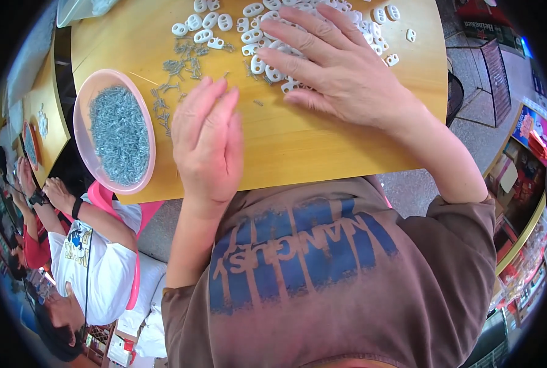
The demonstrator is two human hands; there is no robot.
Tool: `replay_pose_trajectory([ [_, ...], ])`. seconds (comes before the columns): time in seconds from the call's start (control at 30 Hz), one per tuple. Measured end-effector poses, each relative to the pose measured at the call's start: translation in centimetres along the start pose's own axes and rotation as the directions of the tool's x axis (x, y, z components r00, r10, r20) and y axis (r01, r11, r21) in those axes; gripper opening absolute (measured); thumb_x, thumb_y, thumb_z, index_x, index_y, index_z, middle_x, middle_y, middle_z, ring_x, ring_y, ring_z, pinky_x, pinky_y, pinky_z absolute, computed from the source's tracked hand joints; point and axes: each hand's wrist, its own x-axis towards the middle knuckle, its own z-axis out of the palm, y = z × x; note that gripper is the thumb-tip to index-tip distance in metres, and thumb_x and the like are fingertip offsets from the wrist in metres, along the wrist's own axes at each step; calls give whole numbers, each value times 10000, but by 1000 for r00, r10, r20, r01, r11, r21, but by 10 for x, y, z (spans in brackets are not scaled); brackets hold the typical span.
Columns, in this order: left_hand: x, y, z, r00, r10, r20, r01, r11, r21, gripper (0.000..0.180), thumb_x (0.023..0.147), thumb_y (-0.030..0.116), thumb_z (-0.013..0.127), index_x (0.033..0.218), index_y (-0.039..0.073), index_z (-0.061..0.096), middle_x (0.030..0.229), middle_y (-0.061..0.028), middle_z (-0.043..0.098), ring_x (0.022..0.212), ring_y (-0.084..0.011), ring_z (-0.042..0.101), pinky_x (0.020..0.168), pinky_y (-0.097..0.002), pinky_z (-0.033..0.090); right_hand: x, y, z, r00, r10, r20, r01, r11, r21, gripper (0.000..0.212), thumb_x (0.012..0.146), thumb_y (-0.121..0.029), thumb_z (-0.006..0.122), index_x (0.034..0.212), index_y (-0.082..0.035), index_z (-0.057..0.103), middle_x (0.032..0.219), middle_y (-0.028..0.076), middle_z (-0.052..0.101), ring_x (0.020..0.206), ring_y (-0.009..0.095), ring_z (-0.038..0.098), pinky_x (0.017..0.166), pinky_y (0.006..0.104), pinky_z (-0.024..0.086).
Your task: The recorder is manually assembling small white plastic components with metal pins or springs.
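My right hand [347, 76] lies with fingers spread over a heap of white plastic cord-lock pieces [274, 73], each with two holes. Its palm and fingertips rest on or just above them; some pieces are hidden underneath. To the left, my left hand [209, 147] is held on edge over the near part of the table, fingers stretched out and close together, slightly smeared by motion. Nothing shows in it. Small metal springs [178, 67] lie scattered just beyond and left of its fingertips. A lone spring [258, 103] sits between the two hands.
A pink oval bowl [82, 144] full of small springs stands at the table's left edge. The yellow wooden table [322, 150] ends close to my body. At the left, a person in a white T-shirt [111, 264] works at another table [57, 116]. A bluish-white tray [71, 13] sits at the far left corner.
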Motion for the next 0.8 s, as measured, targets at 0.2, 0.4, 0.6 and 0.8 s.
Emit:
replay_pose_trajectory([
  [0.2,-14,3,1,995,-72,76,74,997,-16,283,709,29,574,992,25,582,1048,-106,545,1035,-285,493,907,-387,341,-5,4,-15,790,222,571,-569,610,551,422,756,-281,575,1116,-80,487,1243,120,404,1165,285,361,964,441,253],
  [0.4,-6,14,7,954,-80,290,40,989,141,463,689,116,622,1136,60,517,1225,-59,444,1178,-221,380,981,-396,248,-24,-8,23,995,70,-70,-58,986,159,429,746,-243,588,1121,-67,477,1216,124,417,1137,289,384,949,432,277],
  [0.6,-18,13,-2,940,-139,312,61,967,246,523,694,163,626,1191,89,480,1269,-49,410,1214,-210,338,1013,-403,192,-12,-11,9,980,81,-182,-50,984,170,363,758,-188,577,1083,-45,501,1142,131,466,1051,285,454,896,386,346],
  [0.8,-18,15,-7,927,-162,339,63,957,283,515,724,226,599,1207,109,465,1288,-52,393,1215,-221,335,1024,-407,151,13,-28,-49,746,260,613,-642,526,558,548,623,-83,657,1143,-97,487,1261,98,412,1178,290,373,958,433,295],
])
